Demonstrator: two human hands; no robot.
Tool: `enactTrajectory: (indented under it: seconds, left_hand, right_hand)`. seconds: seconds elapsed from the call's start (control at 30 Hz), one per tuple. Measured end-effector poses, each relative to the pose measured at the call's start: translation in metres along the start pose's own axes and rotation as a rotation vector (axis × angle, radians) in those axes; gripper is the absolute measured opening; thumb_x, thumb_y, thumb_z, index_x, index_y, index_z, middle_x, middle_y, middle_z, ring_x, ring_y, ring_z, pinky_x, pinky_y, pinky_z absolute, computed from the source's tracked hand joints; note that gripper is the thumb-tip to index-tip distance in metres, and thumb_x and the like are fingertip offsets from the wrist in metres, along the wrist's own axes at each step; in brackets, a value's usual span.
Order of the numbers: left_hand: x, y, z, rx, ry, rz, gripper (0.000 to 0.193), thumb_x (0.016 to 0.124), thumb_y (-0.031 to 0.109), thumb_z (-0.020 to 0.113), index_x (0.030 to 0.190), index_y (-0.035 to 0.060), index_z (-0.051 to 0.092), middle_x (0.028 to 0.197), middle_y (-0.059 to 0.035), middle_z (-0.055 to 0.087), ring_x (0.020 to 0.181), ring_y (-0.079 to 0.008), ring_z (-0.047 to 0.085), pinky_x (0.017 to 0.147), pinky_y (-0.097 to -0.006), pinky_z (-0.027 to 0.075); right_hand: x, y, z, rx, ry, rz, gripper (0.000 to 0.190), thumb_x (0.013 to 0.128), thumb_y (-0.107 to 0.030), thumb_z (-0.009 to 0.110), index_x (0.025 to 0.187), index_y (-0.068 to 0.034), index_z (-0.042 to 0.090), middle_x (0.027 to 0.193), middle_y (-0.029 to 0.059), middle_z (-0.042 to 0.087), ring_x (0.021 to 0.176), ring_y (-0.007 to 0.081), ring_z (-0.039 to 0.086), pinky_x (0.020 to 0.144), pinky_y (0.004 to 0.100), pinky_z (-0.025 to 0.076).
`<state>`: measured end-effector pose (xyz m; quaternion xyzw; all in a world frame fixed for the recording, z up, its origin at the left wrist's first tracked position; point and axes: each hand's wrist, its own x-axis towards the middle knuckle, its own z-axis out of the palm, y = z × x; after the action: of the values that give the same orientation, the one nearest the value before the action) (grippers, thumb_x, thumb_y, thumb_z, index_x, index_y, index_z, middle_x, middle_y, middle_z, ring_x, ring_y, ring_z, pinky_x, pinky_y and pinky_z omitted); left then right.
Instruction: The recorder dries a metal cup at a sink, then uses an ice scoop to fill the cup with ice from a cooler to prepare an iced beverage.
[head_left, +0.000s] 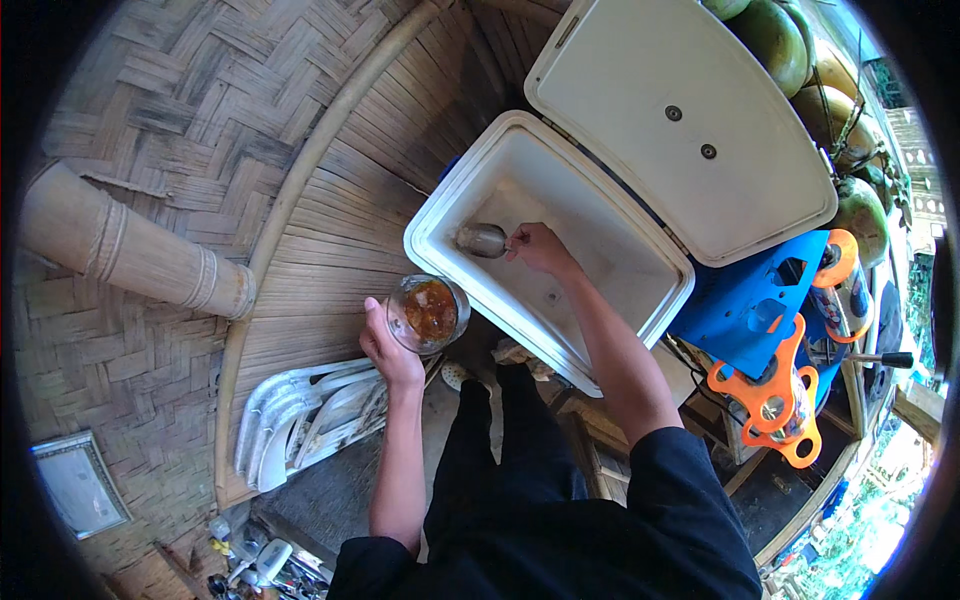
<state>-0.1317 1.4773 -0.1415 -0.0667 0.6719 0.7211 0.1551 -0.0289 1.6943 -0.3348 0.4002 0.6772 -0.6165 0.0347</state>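
My left hand (391, 346) is wrapped around a clear glass (459, 324) beside the near left edge of a white cooler box. Brown liquid (430, 310) with pale pieces, perhaps ice, shows inside the glass. My right hand (541, 249) reaches down into the cooler box (652, 279) and grips the handle of a metal scoop (482, 240). The scoop's bowl points left, near the inner left wall. At the back, the cooler's hinged lid (686, 67) stands raised.
Green coconuts (769, 46) are piled at the upper right. Blue crates (750, 307) and an orange-framed device (776, 409) stand right of the cooler. Stacked white plastic chairs (274, 427) lean by the bamboo wall (352, 225) at left. A bamboo tube (150, 244) juts from that wall.
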Motion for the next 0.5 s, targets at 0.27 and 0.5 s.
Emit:
enactTrajectory:
  seconds: [0.27, 0.5]
  left_hand:
    - [0.000, 0.006, -0.019, 0.012, -0.041, 0.060, 0.048, 0.101, 0.043, 0.048, 0.070, 0.0076, 0.054, 0.073, 0.0032, 0.053, 0.068, -0.0070, 0.048, 0.064, -0.0268, 0.042]
    - [-0.009, 0.015, -0.010, 0.126, -0.134, 0.077, 0.051, 0.103, 0.043, 0.042, 0.064, 0.0094, 0.046, 0.066, 0.0048, 0.046, 0.061, -0.0068, 0.042, 0.056, -0.0276, 0.036]
  right_hand:
    - [-0.062, -0.062, -0.010, 0.047, 0.019, -0.100, 0.016, 0.093, -0.016, 0.064, 0.092, 0.000, 0.064, 0.083, 0.0094, 0.073, 0.062, 0.0088, 0.056, 0.056, 0.0261, 0.043]
    - [-0.123, -0.085, -0.034, 0.254, 0.049, -0.132, 0.019, 0.093, -0.021, 0.065, 0.091, -0.003, 0.064, 0.084, 0.0052, 0.072, 0.067, 0.0096, 0.055, 0.063, 0.0262, 0.044]
